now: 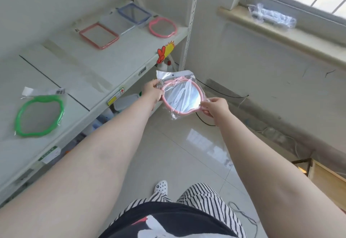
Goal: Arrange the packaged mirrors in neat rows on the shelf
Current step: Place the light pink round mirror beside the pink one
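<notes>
Two hands hold one bagged pink mirror [182, 97] off the shelf's [97, 69] right edge.
Left hand [152, 91] and right hand [215, 107] fingers pinch its opposite rims.

- Glossy, crinkled clear plastic bag [176, 80] over a pink plastic mirror [180, 97]
- Matt white shelf [78, 69]
- Shiny tiled floor [187, 153]

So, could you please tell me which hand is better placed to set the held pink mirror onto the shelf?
Left. The left hand grips the pink mirror on the side facing the shelf; the right hand pinches the far edge.
</notes>
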